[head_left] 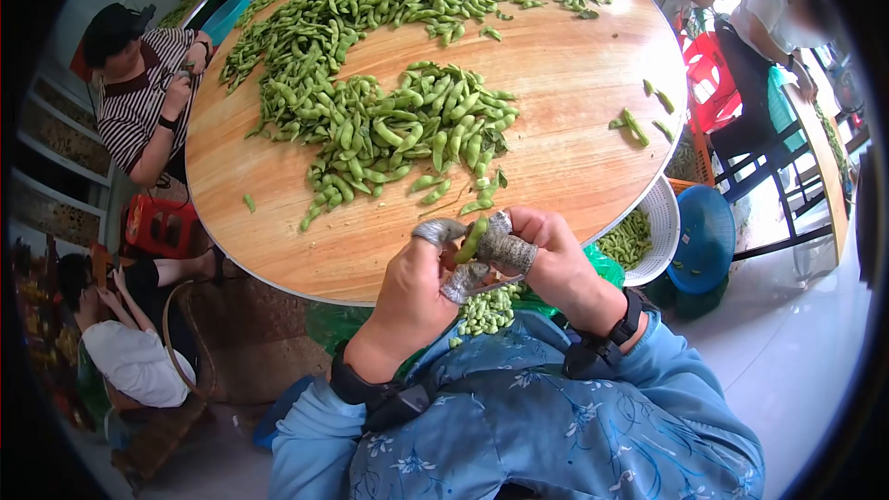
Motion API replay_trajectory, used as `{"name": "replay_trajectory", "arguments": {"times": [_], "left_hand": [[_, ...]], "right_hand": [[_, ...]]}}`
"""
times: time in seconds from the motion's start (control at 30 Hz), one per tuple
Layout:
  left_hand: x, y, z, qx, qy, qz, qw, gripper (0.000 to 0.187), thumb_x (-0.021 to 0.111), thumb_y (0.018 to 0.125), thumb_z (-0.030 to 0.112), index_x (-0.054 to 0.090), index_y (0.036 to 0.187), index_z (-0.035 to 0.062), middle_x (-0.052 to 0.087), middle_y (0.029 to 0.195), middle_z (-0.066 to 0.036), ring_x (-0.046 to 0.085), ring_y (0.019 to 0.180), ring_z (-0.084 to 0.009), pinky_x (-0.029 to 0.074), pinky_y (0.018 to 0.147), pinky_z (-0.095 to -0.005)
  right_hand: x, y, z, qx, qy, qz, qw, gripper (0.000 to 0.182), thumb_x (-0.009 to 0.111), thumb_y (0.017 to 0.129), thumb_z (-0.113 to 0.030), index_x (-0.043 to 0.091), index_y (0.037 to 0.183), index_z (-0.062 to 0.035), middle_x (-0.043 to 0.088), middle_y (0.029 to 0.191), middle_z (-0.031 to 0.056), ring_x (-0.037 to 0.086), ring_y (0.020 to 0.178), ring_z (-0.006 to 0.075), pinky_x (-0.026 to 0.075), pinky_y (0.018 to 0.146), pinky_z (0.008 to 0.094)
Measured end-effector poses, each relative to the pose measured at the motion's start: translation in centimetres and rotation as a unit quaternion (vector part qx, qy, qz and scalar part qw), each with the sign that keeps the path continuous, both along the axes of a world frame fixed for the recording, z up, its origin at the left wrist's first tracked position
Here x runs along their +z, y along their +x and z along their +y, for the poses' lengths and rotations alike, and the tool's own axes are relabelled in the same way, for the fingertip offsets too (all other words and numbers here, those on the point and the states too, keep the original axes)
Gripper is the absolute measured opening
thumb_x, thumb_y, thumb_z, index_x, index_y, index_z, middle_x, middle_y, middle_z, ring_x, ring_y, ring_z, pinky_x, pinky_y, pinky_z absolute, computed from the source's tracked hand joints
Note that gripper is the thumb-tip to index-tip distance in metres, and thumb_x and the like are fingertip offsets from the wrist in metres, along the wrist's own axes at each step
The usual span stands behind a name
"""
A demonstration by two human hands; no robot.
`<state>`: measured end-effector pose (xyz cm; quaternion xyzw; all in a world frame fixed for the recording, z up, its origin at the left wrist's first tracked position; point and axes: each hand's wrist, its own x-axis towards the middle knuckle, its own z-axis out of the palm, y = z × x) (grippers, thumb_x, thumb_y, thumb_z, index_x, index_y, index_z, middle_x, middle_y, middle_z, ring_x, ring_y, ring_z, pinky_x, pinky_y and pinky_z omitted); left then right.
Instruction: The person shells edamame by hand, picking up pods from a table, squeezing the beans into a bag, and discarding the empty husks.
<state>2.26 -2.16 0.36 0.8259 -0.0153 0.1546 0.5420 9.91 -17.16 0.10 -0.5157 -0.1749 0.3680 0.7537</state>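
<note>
A green pod (470, 241) is held between both hands near the table's front edge. My left hand (421, 282) pinches its lower left side, with grey wraps on the fingertips. My right hand (546, 255), also with wrapped fingers, is closed at the pod's right side. Below the hands, shelled beans (488, 311) lie in a heap by green plastic (607, 266). Ahead of the hands a large pile of pods (370, 130) spreads over the round wooden table (565, 102).
A white basket (663, 231) of pods and a blue basin (704, 239) stand right of the table. Several loose pods (634, 128) lie at its right side. A person in stripes (148, 83) sits at the left; others are around. Red stools (162, 225) stand nearby.
</note>
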Motion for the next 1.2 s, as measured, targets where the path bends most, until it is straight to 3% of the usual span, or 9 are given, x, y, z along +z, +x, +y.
{"name": "replay_trajectory", "arguments": {"times": [0.07,0.23,0.43,0.5,0.6,0.63,0.7,0.93,1.2], "left_hand": [[-0.1,0.1,0.4,-0.001,0.283,-0.078,0.956,0.024,0.06,0.073,0.004,0.049,0.093,-0.0019,0.056,0.078,-0.016,0.056,0.062,-0.0298,0.046,0.056,-0.0368],[-0.3,0.0,0.1,-0.011,0.196,-0.098,0.976,0.019,0.06,0.073,0.006,0.051,0.088,0.0003,0.054,0.071,-0.016,0.053,0.06,-0.0358,0.044,0.055,-0.0404],[-0.4,-0.4,0.3,-0.021,-0.226,0.136,0.964,0.008,0.045,0.086,0.006,0.052,0.088,0.0039,0.05,0.059,-0.002,0.047,0.048,-0.013,0.035,0.045,-0.0235],[-0.2,-0.2,0.7,-0.086,-0.532,0.222,0.812,0.01,0.043,0.086,0.004,0.053,0.09,0.0052,0.048,0.059,0.002,0.042,0.05,-0.0041,0.03,0.043,-0.019],[0.1,-0.3,1.0,-0.125,-0.562,0.269,0.772,0.009,0.046,0.086,0.005,0.053,0.09,0.0051,0.05,0.061,0.001,0.042,0.049,-0.0034,0.03,0.043,-0.0187],[0.3,-0.3,1.0,-0.126,-0.562,0.269,0.772,0.009,0.046,0.086,0.005,0.053,0.09,0.0051,0.05,0.061,0.001,0.042,0.049,-0.0034,0.03,0.043,-0.0187],[0.8,-0.2,0.8,-0.136,-0.36,0.253,0.888,0.017,0.049,0.089,0.02,0.053,0.089,0.0033,0.05,0.059,-0.001,0.04,0.046,-0.0043,0.029,0.04,-0.0174],[1.2,0.0,0.2,-0.123,-0.345,0.227,0.902,0.01,0.049,0.085,0.008,0.053,0.091,0.0021,0.054,0.067,-0.002,0.045,0.052,-0.003,0.033,0.043,-0.0149],[0.7,-0.2,1.4,-0.137,-0.292,0.157,0.933,0.014,0.058,0.082,0.002,0.051,0.093,0.0003,0.054,0.087,-0.001,0.05,0.078,-0.0032,0.042,0.063,-0.0177]], "right_hand": [[0.0,-0.1,0.1,-0.007,-0.001,-0.024,1.0,0.016,0.056,0.085,-0.014,0.057,0.093,0.0004,0.058,0.084,-0.0012,0.051,0.076,0.0049,0.042,0.066,0.0206],[-0.3,-0.6,0.0,-0.003,0.041,-0.08,0.996,0.013,0.057,0.084,-0.009,0.056,0.093,0.0012,0.057,0.082,-0.0007,0.051,0.078,0.0047,0.043,0.067,0.0213],[-0.6,-0.4,-0.2,0.021,0.058,-0.119,0.991,0.015,0.057,0.084,-0.009,0.054,0.092,0.0023,0.056,0.082,0.0001,0.052,0.078,0.0056,0.044,0.068,0.0218],[-0.7,0.0,-0.5,0.043,0.064,-0.119,0.99,0.015,0.058,0.084,-0.009,0.054,0.093,0.0023,0.057,0.083,0.0006,0.052,0.079,0.0061,0.044,0.069,0.0221],[-0.5,0.5,-0.7,0.072,0.078,-0.076,0.991,0.016,0.058,0.083,-0.01,0.054,0.094,0.0021,0.058,0.086,0.002,0.054,0.081,0.0071,0.046,0.07,0.0227],[-0.4,0.6,-0.7,0.08,0.085,-0.033,0.993,0.016,0.058,0.083,-0.01,0.055,0.094,0.0019,0.059,0.087,0.0028,0.055,0.082,0.0077,0.046,0.071,0.023],[-0.4,0.6,-0.8,0.081,0.072,-0.036,0.994,0.017,0.058,0.083,-0.01,0.054,0.094,0.0018,0.06,0.088,0.0032,0.055,0.083,0.0082,0.046,0.072,0.0232],[0.2,0.1,-0.8,0.03,-0.058,-0.203,0.977,0.012,0.059,0.081,-0.008,0.055,0.084,0.0029,0.059,0.072,0.0042,0.052,0.069,0.0068,0.045,0.06,0.0243],[-0.1,-0.4,-0.4,0.002,-0.102,-0.223,0.969,0.011,0.059,0.08,-0.006,0.055,0.079,0.0048,0.055,0.063,0.0054,0.048,0.061,0.0069,0.041,0.051,0.0253]]}}
